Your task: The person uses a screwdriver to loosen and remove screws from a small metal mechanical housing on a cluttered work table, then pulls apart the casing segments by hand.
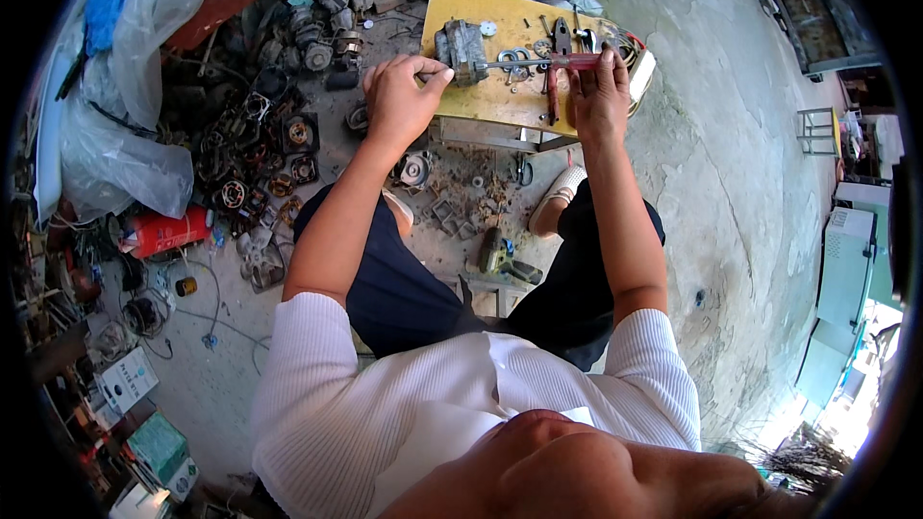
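A grey electric motor [461, 50] rests at the left end of a low yellow-topped table [500, 14]. My left hand [404, 101] is closed in a pinch at the motor's left side, where a thin dark rod shows by the fingers. My right hand [601, 101] grips a screwdriver [575, 61] by its red handle. Its metal shaft points left, with the tip at the motor's right side; whether it sits in a screw is too small to tell. Beneath the screwdriver lie dark-jawed pliers [562, 36]. Several metal rings [514, 62] and small parts lie between motor and pliers.
Heaps of motor parts [255, 154] cover the floor at left, near a red cylinder [168, 231] and plastic sheeting [144, 58]. A cordless drill [495, 255] lies between my feet. A white box-like piece with wires [642, 77] is at the table's right end.
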Demonstrator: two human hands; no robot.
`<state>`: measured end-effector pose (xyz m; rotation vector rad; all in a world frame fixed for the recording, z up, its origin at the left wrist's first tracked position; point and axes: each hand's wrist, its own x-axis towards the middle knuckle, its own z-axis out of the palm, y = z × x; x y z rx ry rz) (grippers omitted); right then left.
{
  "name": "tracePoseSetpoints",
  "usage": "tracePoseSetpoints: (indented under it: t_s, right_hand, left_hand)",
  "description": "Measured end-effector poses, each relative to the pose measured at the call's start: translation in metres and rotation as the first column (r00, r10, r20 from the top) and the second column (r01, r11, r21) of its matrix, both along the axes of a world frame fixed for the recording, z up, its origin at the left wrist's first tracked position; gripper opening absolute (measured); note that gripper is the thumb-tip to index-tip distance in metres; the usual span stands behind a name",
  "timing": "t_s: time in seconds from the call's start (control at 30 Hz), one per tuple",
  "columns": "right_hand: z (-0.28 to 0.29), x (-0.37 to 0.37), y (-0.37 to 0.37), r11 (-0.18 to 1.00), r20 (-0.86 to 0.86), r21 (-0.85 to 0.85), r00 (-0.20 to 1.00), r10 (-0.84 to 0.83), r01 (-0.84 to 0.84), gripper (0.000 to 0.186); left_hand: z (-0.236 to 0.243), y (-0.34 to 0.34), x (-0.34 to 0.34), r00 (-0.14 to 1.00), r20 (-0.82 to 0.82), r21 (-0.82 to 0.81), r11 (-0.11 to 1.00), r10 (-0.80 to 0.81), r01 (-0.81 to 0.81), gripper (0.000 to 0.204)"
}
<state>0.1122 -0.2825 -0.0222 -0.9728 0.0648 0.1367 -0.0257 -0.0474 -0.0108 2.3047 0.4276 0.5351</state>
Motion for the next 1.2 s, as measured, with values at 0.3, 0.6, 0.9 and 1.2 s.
tracePoseSetpoints:
  t_s: [0.3,0.6,0.9,1.2]
  right_hand:
    - [0.000,-0.001,-0.001,0.991,0.102,0.104,0.992,0.078,-0.089,0.040]
    - [0.001,-0.002,0.001,0.995,0.123,0.056,0.989,0.077,-0.085,0.043]
    - [0.006,-0.004,0.004,0.998,0.011,0.042,0.999,0.044,-0.044,0.041]
    - [-0.004,0.002,0.000,0.990,0.074,0.090,0.992,0.103,-0.109,0.036]
  left_hand:
    - [0.000,-0.007,-0.001,0.998,0.031,0.139,0.989,0.046,-0.050,0.015]
    - [0.004,-0.009,-0.002,0.999,0.001,0.177,0.983,0.050,-0.050,0.016]
    - [0.009,-0.012,-0.006,0.999,-0.030,0.240,0.970,0.041,-0.033,0.018]
    - [-0.001,-0.017,-0.002,0.996,-0.082,0.198,0.980,0.045,-0.028,0.019]
